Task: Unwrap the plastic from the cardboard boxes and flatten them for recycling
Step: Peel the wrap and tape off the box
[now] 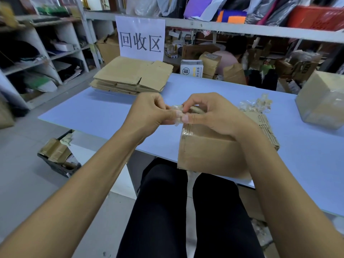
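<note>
Together, the left hand [149, 110] and right hand [208, 114] each keep a pinching grip on a crumpled wad of clear plastic [177, 113] above the cardboard box [206, 151] (at centre, overhanging the tabletop [96, 112] edge). Flattened boxes [133, 76] lie at eleven o'clock, a wrapped box [323, 99] at two o'clock.

My left grip [149, 110]: fingers curled, thumb and forefinger pinched. My right grip [208, 114]: fingers curled, thumb tip pressed forward, meeting the left. Both forearms bare, extended forward, converging at the fingertips.
</note>
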